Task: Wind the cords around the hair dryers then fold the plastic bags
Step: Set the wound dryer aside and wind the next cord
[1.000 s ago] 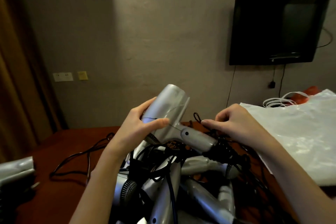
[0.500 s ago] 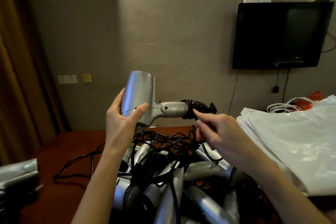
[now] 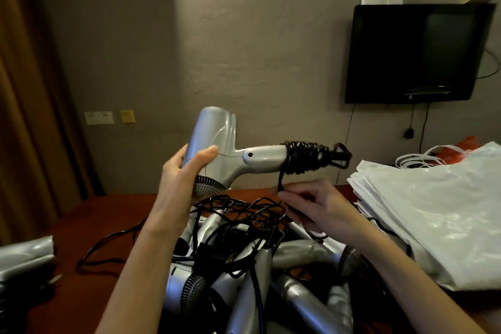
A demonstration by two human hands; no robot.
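Dryer [image 3: 217, 149] | barrel upright | handle rightward, level | left hand [image 3: 184, 171] grips

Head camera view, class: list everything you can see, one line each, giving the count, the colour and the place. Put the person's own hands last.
held hair dryer: one, silver, raised above the pile, handle pointing right
wound cord: one, black, coiled round that handle's end, a strand running down to the right hand
hair dryer pile: several, exact count unclear, silver, tangled in black cords on the table in front of the person
plastic bags: a stack, white, right side of the table
table: one, reddish brown
television: one, black, on the wall upper right
wall sockets: white plate with a yellow one beside it, left wall
curtain: one, brown, far left
left hand: grips the dryer's barrel
right hand: pinches the cord strand
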